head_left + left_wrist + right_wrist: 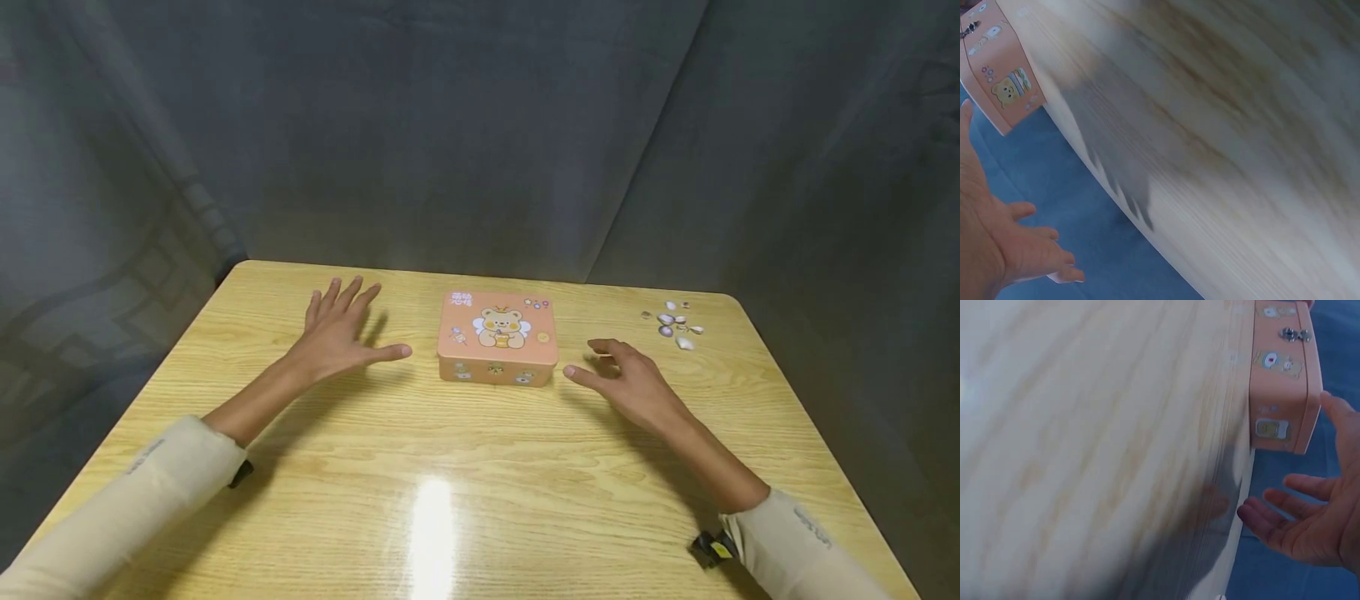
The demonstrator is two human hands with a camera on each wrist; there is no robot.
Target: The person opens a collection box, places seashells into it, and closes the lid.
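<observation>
A peach-coloured tin box (498, 337) with a cartoon bear on its closed lid sits in the middle of the wooden table (450, 467). My left hand (339, 330) hovers to the left of the box, fingers spread and straight, thumb pointing at it, holding nothing. My right hand (626, 379) is just right of the box, fingers relaxed and loosely bent, thumb near the box's front right corner, apart from it. The left wrist view shows the box (999, 69) beyond my open palm (1007, 244). In the right wrist view the box (1282, 375) with its small metal clasp lies beside my open hand (1304, 522).
Several small pale shells or pebbles (675, 323) lie at the table's back right corner. A grey cloth backdrop (480, 133) hangs behind and around the table. The rounded table edges fall off at left and right.
</observation>
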